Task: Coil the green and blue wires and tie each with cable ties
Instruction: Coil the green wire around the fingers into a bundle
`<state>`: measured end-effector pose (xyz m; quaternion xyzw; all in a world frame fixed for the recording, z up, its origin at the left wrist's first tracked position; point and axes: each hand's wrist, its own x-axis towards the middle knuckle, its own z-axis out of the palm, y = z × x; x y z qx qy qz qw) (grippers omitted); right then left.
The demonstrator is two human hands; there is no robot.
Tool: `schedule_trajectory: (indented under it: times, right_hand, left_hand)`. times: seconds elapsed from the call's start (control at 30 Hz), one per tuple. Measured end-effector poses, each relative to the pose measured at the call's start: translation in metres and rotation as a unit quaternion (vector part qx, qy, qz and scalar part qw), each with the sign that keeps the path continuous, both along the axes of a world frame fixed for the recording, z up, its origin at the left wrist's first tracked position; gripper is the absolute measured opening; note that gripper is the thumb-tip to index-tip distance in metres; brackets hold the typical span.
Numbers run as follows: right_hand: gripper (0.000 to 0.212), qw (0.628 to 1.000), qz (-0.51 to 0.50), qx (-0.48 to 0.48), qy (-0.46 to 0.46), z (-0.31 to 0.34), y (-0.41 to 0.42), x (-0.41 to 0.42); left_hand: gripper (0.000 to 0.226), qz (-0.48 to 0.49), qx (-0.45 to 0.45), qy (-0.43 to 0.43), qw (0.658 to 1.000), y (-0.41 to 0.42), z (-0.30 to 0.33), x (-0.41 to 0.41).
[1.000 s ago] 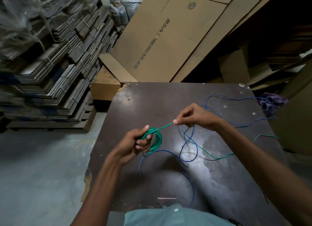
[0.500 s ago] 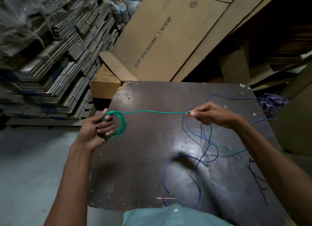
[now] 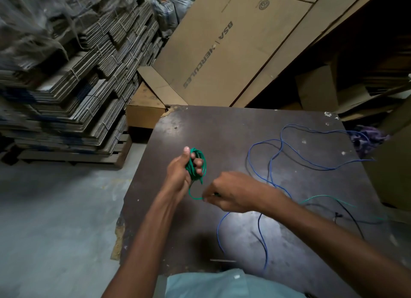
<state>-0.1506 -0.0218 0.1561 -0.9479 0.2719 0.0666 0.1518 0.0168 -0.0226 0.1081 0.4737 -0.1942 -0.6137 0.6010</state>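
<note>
My left hand (image 3: 181,172) grips a small coil of green wire (image 3: 198,164) above the dark table (image 3: 222,128). A short green loop hangs below the coil and runs into my right hand (image 3: 231,192), which pinches the wire just right of my left wrist. The loose green tail (image 3: 322,197) trails off to the right behind my right forearm. The blue wire (image 3: 272,162) lies uncoiled in wide loops over the table's right half and down toward the near edge. Thin black cable ties (image 3: 351,217) lie on the table at the right.
A purple rag (image 3: 367,137) sits at the table's far right corner. Large cardboard sheets (image 3: 222,48) lean behind the table. Bundled flat cartons (image 3: 73,79) are stacked on a pallet at the left, with grey concrete floor (image 3: 55,219) beside it.
My left hand came back right over the table with the green coil. My right hand moved left and down to meet it, and the stretched green span has become a short loop.
</note>
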Motion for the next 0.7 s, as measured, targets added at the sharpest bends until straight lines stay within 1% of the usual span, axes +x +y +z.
schedule_trajectory:
  times: [0.07, 0.13, 0.23, 0.33, 0.4, 0.43, 0.47, 0.53, 0.57, 0.63, 0.7]
  right_hand:
    - [0.019, 0.997, 0.000, 0.013, -0.069, 0.013, -0.007, 0.003]
    - [0.020, 0.990, -0.030, -0.006, -0.136, 0.018, -0.020, 0.002]
    - [0.025, 0.972, -0.088, -0.021, -0.218, 0.013, -0.048, -0.007]
    - [0.020, 0.953, -0.117, 0.002, -0.278, 0.005, -0.063, -0.014]
    - [0.020, 0.945, -0.137, 0.013, -0.298, 0.000, -0.064, -0.015]
    - [0.023, 0.940, -0.151, 0.016, -0.306, -0.003, -0.064, -0.016]
    - [0.032, 0.934, -0.169, 0.022, -0.314, -0.007, -0.064, -0.016]
    - [0.044, 0.923, -0.199, 0.043, -0.326, -0.018, -0.065, -0.013]
    - [0.046, 0.918, -0.209, 0.055, -0.332, -0.026, -0.064, -0.011]
    - [0.039, 0.907, -0.227, 0.085, -0.344, -0.045, -0.062, -0.007]
    - [0.031, 0.905, -0.236, 0.088, -0.342, -0.064, -0.061, -0.005]
  left_hand:
    - [0.033, -0.011, 0.008, -0.047, 0.999, 0.003, -0.001, -0.006]
    - [0.033, -0.029, 0.001, -0.092, 0.995, 0.008, -0.002, -0.008]
    - [0.036, -0.083, -0.041, -0.116, 0.989, 0.012, 0.000, -0.008]
    - [0.038, -0.132, -0.042, -0.171, 0.976, 0.012, 0.003, -0.004]
    - [0.042, -0.153, -0.034, -0.185, 0.970, 0.012, 0.003, 0.002]
    - [0.043, -0.165, -0.034, -0.176, 0.970, 0.013, 0.003, 0.006]
    - [0.044, -0.176, -0.034, -0.151, 0.972, 0.014, 0.004, 0.010]
    - [0.042, -0.186, -0.030, -0.062, 0.980, 0.015, 0.007, 0.018]
    - [0.042, -0.185, -0.028, -0.018, 0.982, 0.015, 0.008, 0.022]
    - [0.042, -0.178, -0.030, 0.027, 0.983, 0.013, 0.010, 0.026]
    - [0.043, -0.168, -0.033, 0.038, 0.985, 0.013, 0.011, 0.031]
